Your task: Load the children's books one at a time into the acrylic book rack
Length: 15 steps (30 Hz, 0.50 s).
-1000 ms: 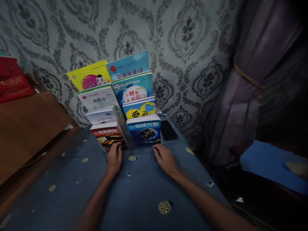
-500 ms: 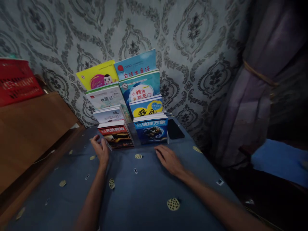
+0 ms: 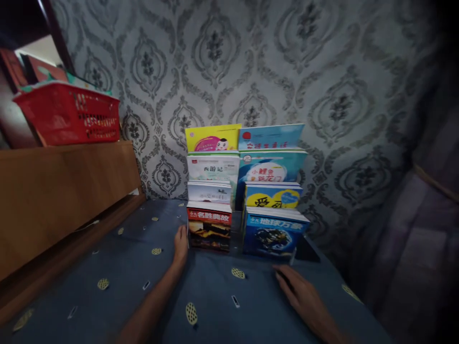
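Two rows of upright children's books stand before the wall. At the front left is a red-topped book (image 3: pixel 210 229); at the front right is a blue book with a globe picture (image 3: pixel 270 234). Behind them rise a white book (image 3: pixel 213 167), a teal book (image 3: pixel 272 165), a yellow book (image 3: pixel 211 136) and a light blue book (image 3: pixel 272 136). My left hand (image 3: pixel 181 246) is upright against the left side of the red-topped book, fingers extended. My right hand (image 3: pixel 301 294) lies on the cloth in front of the globe book, fingers stretched out, holding nothing.
A dark flat phone-like object (image 3: pixel 309 251) lies right of the globe book. To the left, a red plastic basket (image 3: pixel 68 114) stands on a wooden cabinet (image 3: pixel 71 186). The blue patterned tablecloth (image 3: pixel 211 296) covers the table. A curtain (image 3: pixel 412 239) hangs at right.
The view has swung left and levelled, so the books appear further right and the basket shows more fully. My left hand has closed in on the red-topped book's side.
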Each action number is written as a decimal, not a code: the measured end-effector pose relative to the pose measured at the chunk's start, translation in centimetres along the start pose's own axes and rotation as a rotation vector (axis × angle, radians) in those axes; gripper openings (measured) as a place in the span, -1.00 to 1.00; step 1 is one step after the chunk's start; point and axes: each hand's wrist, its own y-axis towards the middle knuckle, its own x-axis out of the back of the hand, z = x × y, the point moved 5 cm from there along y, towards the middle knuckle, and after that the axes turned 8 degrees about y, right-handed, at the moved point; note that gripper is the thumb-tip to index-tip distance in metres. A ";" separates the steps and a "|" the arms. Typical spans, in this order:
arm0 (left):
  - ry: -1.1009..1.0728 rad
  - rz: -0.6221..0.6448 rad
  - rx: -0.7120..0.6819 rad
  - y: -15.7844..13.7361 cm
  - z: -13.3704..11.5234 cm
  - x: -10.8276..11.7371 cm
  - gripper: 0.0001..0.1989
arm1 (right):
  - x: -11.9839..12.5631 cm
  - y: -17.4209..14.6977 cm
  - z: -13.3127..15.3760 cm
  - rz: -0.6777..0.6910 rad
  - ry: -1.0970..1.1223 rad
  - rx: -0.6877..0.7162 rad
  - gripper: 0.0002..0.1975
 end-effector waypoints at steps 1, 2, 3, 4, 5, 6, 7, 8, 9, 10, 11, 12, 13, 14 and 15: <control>-0.018 0.027 0.013 0.3 0.2 -0.1 -0.55 | -0.1 0.0 -0.2 -0.007 -0.013 -0.005 -0.59; -0.033 0.054 0.025 0.7 0.4 -0.2 -0.56 | -0.1 0.0 -0.3 -0.014 -0.027 -0.012 -0.59; -0.046 0.081 0.035 1.1 0.7 -0.3 -0.57 | -0.2 0.0 -0.5 -0.018 -0.039 -0.018 -0.59; -0.059 0.106 0.043 1.5 1.0 -0.5 -0.59 | -0.2 0.0 -0.6 -0.019 -0.050 -0.023 -0.59; -0.069 0.130 0.050 2.1 1.3 -0.6 -0.60 | -0.2 0.0 -0.7 -0.016 -0.062 -0.026 -0.59; -0.078 0.151 0.055 2.6 1.6 -0.7 -0.61 | -0.2 0.1 -0.9 -0.009 -0.076 -0.029 -0.60; -0.085 0.170 0.059 3.1 1.9 -0.8 -0.63 | -0.2 0.2 -0.9 0.001 -0.093 -0.030 -0.60; -0.089 0.185 0.062 3.7 2.2 -0.9 -0.65 | -0.1 0.3 -1.0 0.010 -0.116 -0.029 -0.61; -0.090 0.198 0.067 4.2 2.6 -1.0 -0.67 | 0.0 0.5 -1.0 0.020 -0.143 -0.026 -0.62; -0.089 0.209 0.073 4.7 3.0 -1.2 -0.70 | 0.1 0.6 -0.9 0.029 -0.171 -0.022 -0.63; -0.086 0.221 0.079 5.1 3.4 -1.4 -0.73 | 0.2 0.7 -0.8 0.039 -0.200 -0.018 -0.64; -0.083 0.235 0.085 5.4 3.8 -1.6 -0.76 | 0.2 0.7 -0.6 0.050 -0.227 -0.014 -0.64; -0.081 0.252 0.088 5.6 4.1 -1.9 -0.78 | 0.2 0.8 -0.4 0.059 -0.253 -0.012 -0.64; -0.080 0.272 0.088 5.7 4.4 -2.3 -0.81 | 0.2 0.8 -0.2 0.064 -0.280 -0.014 -0.63; -0.079 0.293 0.084 5.7 4.6 -2.6 -0.84 | 0.1 0.9 0.0 0.059 -0.309 -0.019 -0.63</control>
